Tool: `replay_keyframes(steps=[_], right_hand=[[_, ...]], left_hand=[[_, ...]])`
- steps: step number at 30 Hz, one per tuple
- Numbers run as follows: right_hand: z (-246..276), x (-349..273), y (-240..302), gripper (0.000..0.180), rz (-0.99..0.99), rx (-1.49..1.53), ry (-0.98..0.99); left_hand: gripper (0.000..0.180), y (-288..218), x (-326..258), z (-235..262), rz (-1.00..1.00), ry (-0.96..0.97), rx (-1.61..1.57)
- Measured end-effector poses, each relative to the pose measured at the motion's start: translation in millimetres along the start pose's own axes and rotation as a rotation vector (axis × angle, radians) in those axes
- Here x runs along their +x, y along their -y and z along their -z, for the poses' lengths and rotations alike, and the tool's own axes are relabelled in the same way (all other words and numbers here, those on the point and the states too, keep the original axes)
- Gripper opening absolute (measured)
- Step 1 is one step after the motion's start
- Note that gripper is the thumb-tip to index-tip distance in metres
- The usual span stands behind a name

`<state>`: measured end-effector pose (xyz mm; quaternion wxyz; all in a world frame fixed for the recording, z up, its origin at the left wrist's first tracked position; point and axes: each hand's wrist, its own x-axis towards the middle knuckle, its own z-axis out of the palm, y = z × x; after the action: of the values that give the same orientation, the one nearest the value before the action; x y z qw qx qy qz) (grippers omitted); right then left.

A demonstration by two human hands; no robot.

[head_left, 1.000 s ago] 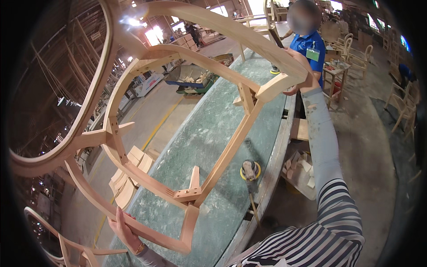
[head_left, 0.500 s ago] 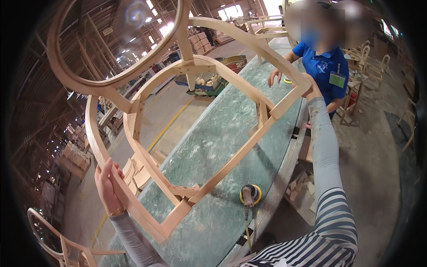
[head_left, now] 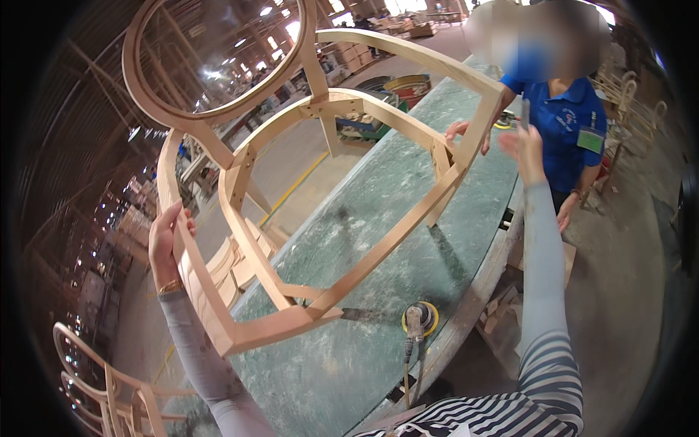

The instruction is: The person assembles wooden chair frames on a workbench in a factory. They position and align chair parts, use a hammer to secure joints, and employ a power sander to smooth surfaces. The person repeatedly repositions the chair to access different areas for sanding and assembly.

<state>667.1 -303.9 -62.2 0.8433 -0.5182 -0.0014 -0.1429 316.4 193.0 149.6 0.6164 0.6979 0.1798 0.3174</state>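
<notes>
A bare wooden chair frame (head_left: 382,255), with a round open back and curved arms, stands tilted over a green worktable. My left hand (head_left: 167,244) is closed around its left arm rail. Off the frame's right corner, my right hand (head_left: 531,154) is raised in the air. A thin grey flat strip (head_left: 525,111) sticks up from its fingers; its kind is unclear. Below the frame, a sander (head_left: 420,320) with a yellow-rimmed round pad lies on the table, its cord running toward me.
The green worktable (head_left: 328,386) stretches away to the far right. Across it stands a co-worker in a blue shirt (head_left: 564,138), one hand (head_left: 466,135) by the frame's far side. Curved wooden pieces (head_left: 237,269) are stacked beyond the left edge. More chair frames (head_left: 109,379) stand at lower left.
My right hand has left the frame's right corner and moved slightly right. The frame has turned and its near corner has risen leftward. My left hand has moved up with the rail.
</notes>
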Motion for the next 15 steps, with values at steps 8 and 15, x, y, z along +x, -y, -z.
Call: replay_keyframes(steps=[8,15], right_hand=[[78.9,-205.4,-90.2,0.014,-0.6,-0.271,0.385],[90.7,-277.8,-113.7,0.017,-0.657,-0.27,0.51]], left_hand=[[0.017,5.4,47.9,34.9,0.167,0.223,-0.021],[0.006,53.4,60.3,-57.6,-0.055,0.079,-0.385]])
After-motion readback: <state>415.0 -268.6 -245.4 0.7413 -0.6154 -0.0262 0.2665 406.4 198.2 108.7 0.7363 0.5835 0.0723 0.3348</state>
